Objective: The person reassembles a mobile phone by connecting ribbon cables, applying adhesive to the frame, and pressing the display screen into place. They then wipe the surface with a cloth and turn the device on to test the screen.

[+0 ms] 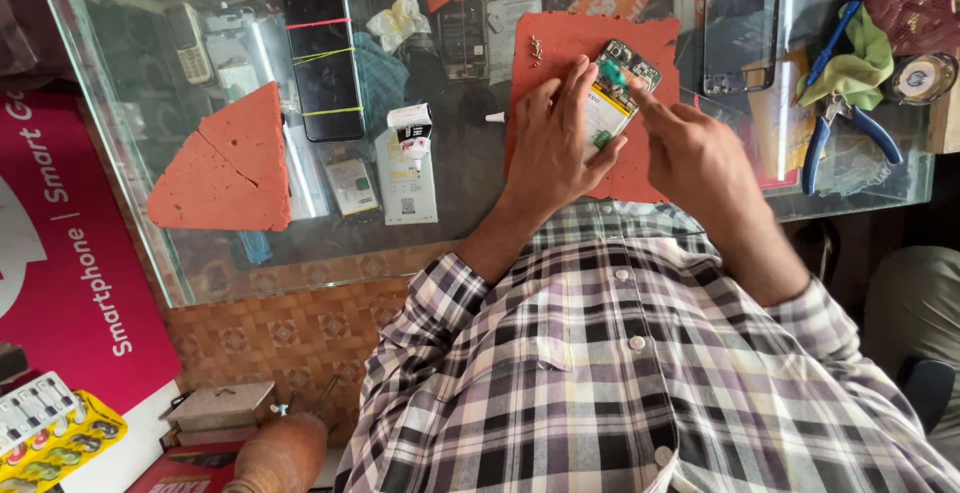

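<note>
Nearest you, your checked shirt (620, 373) fills the lower frame, and both forearms reach up over the near edge of the glass counter (130, 203). Your left hand (555, 143) lies flat and spread on the red mat (560, 38), fingers steadying the left side of the opened phone (615, 93); it presses rather than grasps. Your right hand (690, 153) is mostly curled, its forefinger stretched out onto the phone's upper part beside a small green piece; whether it pinches anything I cannot tell.

The phone lies tilted on the mat's right half, close to the mat's ragged right edge. Bare mat is left above your left hand, where a few small screws (536, 49) lie.

Left of the mat the glass is crowded: a white glue tube (412, 133), a dark phone bound with rubber bands (322, 63), and a broken red mat piece (235, 168) near the counter's left edge. To the right, blue-handled pliers (835, 123) and a green cloth (865, 58) lie near the far right corner.
</note>
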